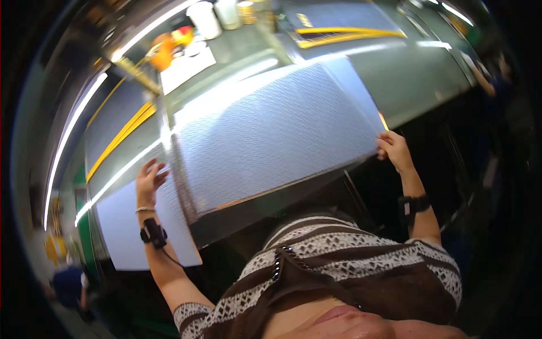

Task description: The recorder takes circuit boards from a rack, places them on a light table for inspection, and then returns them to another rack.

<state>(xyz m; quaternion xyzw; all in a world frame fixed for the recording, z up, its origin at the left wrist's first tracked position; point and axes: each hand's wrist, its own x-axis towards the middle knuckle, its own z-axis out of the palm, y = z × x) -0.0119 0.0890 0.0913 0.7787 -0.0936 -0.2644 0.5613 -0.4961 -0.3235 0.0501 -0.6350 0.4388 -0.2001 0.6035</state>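
Observation:
A large pale-blue sheet point(271, 130) with a fine rippled texture lies across the green work table in front of me. Along its right side shows a smoother bluish strip point(353, 82); I cannot tell if it is a second sheet beneath or part of the same one. My right hand point(394, 150) pinches the near right corner of the sheet. My left hand point(149, 183) is raised with fingers apart and empty, left of the sheet's left edge. Below and behind it lies another smooth pale sheet point(127, 234), partly covered by my forearm.
Yellow-edged dark boards lie at the far left point(121, 135) and far right point(350, 37). An orange container point(162, 52), white paper point(186, 70) and white cups point(204, 20) stand at the back. Other people point(70, 285) are at both sides.

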